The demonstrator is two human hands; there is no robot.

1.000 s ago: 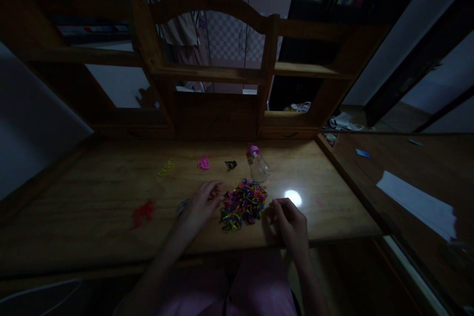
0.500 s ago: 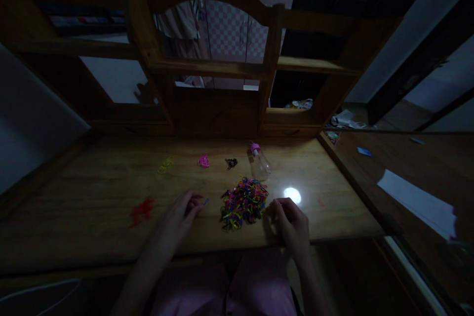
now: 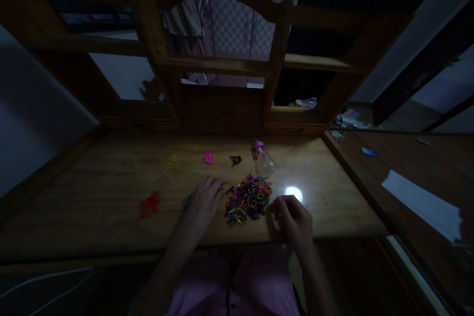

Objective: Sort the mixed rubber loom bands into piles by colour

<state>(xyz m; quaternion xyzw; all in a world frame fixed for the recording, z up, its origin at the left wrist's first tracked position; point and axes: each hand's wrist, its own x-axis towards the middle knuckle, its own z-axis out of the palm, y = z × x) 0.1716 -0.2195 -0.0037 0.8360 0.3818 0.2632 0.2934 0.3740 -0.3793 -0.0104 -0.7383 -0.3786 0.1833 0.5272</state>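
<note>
A mixed heap of small colored rubber bands [image 3: 249,200] lies on the wooden desk. My left hand [image 3: 205,200] is at the heap's left side, fingers stretched toward it, apparently holding nothing. Partly covered by that hand is a small group of blue bands [image 3: 187,201]. My right hand [image 3: 296,217] rests just right of the heap with thumb and fingers pinched together; what they hold, if anything, is too dim to make out. Sorted bands lie around: red bands [image 3: 149,204], yellow bands [image 3: 171,161], pink bands [image 3: 208,157] and black bands [image 3: 235,160].
Behind the heap lies a clear bulb-shaped bottle [image 3: 265,162] with a pink cap. A small pinkish band [image 3: 325,200] is at the right, past a bright light reflection. A wooden shelf unit [image 3: 222,65] rises at the back. White papers [image 3: 422,205] lie on the surface to the right.
My left hand has moved right toward the heap, and the blue band once in its fingers now shows no more there. My right hand stays pinched beside the heap. The view shifted slightly.
</note>
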